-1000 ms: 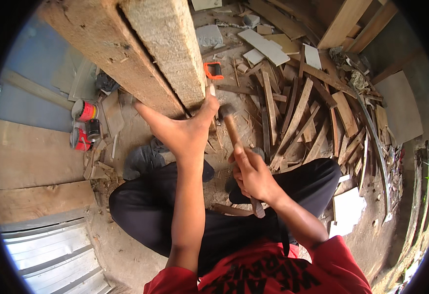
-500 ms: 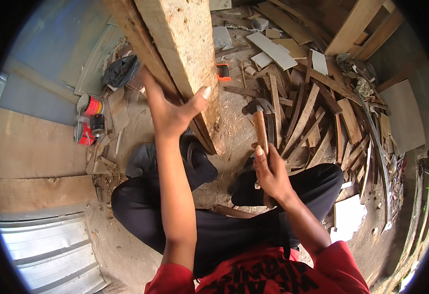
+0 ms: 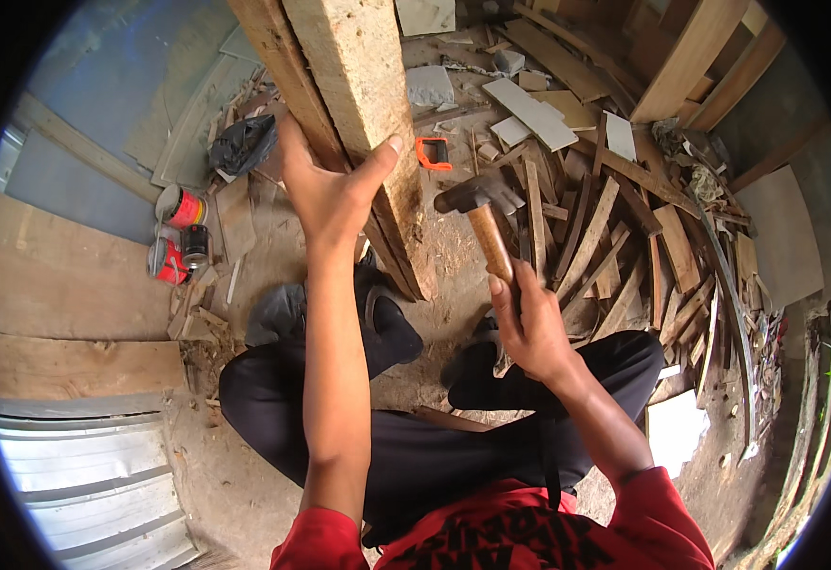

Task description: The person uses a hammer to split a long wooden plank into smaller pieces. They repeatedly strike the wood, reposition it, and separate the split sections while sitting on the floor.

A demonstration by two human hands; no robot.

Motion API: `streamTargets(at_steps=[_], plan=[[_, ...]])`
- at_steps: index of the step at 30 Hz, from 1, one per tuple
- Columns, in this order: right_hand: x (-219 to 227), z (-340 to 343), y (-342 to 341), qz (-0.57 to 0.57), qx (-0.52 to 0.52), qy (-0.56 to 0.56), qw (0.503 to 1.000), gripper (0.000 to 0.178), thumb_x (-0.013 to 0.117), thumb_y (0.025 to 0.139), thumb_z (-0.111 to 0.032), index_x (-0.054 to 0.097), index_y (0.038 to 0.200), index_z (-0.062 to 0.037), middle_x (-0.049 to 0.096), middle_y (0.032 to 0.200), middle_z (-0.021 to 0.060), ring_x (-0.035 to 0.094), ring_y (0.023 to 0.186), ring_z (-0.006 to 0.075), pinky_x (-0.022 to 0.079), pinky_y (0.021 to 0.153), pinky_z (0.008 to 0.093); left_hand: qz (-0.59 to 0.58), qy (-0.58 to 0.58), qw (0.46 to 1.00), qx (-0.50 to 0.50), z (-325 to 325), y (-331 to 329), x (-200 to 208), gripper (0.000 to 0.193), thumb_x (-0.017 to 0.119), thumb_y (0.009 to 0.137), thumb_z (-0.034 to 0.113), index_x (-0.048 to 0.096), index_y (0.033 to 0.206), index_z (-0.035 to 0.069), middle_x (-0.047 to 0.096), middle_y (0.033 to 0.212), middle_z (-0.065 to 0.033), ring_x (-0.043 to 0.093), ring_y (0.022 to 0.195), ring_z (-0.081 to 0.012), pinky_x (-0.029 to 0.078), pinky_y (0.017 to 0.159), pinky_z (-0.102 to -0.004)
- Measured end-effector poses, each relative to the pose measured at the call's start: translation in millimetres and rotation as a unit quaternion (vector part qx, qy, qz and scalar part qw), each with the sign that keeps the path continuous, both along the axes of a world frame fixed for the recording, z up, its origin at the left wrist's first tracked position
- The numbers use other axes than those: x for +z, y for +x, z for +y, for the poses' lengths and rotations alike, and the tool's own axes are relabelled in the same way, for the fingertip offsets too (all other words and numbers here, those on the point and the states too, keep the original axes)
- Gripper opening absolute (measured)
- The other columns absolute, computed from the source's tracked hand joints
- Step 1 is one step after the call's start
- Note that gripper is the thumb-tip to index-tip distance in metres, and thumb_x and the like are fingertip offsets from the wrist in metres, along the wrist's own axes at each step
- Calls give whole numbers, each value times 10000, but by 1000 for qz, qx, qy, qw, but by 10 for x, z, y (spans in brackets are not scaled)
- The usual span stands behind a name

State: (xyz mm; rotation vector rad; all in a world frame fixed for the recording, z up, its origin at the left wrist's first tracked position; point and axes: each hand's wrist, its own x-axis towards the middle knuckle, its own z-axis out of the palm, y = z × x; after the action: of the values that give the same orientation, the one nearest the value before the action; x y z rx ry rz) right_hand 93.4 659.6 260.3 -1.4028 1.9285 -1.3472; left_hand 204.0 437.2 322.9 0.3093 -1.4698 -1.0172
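Two long wooden beams stand side by side in front of me, a pale thick one (image 3: 357, 71) and a browner, thinner one (image 3: 287, 66). My left hand (image 3: 338, 195) is wrapped round both, thumb on the pale beam and fingers hidden behind the brown one. In my right hand (image 3: 534, 328) is a claw hammer (image 3: 489, 228), gripped by its wooden handle. Its dark metal head is raised just right of the pale beam, apart from it. The beams' lower ends come down near my feet, between my bent legs.
Scrap wood strips (image 3: 591, 233) lie heaped on the right. An orange-handled tool (image 3: 433, 154) rests on the floor beyond the beams. To the left are paint cans (image 3: 180, 206), a black plastic bag (image 3: 243, 144) and corrugated metal sheet (image 3: 93, 484). White board pieces (image 3: 529, 109) lie farther back.
The hammer has risen and its head has tilted left, closer to the pale beam. My left hand keeps its hold on the beams. The view has shifted slightly.
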Motion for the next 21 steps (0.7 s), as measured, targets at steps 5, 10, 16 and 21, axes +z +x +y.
streamTargets(at_steps=[5, 10, 16, 21], plan=[[-196, -49, 32, -13, 2, 71, 997, 233, 537, 1009, -135, 475, 1133, 53, 578, 608, 238, 642, 571, 419, 445, 503, 430, -13, -13, 999, 36, 94, -118, -76, 653, 818, 760, 129, 384, 1221, -33, 587, 1130, -165, 625, 1000, -217, 520, 867, -336], [-304, -87, 42, -25, -22, 85, 996, 271, 514, 1027, -174, 474, 1181, 46, 571, 608, 243, 629, 562, 432, 452, 522, 451, -33, -9, 998, 50, 141, -116, -105, 651, 810, 802, 136, 385, 1262, -44, 535, 1206, -153, 555, 1099, -201, 455, 967, -345], [-836, -217, 16, 32, -65, -60, 996, 328, 595, 985, -162, 434, 1180, 46, 599, 674, 183, 601, 578, 349, 455, 558, 424, -43, 17, 999, 13, 49, -185, -90, 651, 800, 809, 153, 392, 1281, -36, 545, 1237, -169, 569, 1117, -213, 453, 976, -351], [-853, -491, 27, -56, -64, -30, 996, 347, 604, 984, -151, 369, 1173, 21, 584, 682, 126, 549, 555, 189, 414, 509, 338, -18, -46, 998, 40, -177, -205, -205, 750, 849, 754, 282, 396, 1259, -36, 627, 1139, -194, 653, 994, -217, 530, 855, -341]])
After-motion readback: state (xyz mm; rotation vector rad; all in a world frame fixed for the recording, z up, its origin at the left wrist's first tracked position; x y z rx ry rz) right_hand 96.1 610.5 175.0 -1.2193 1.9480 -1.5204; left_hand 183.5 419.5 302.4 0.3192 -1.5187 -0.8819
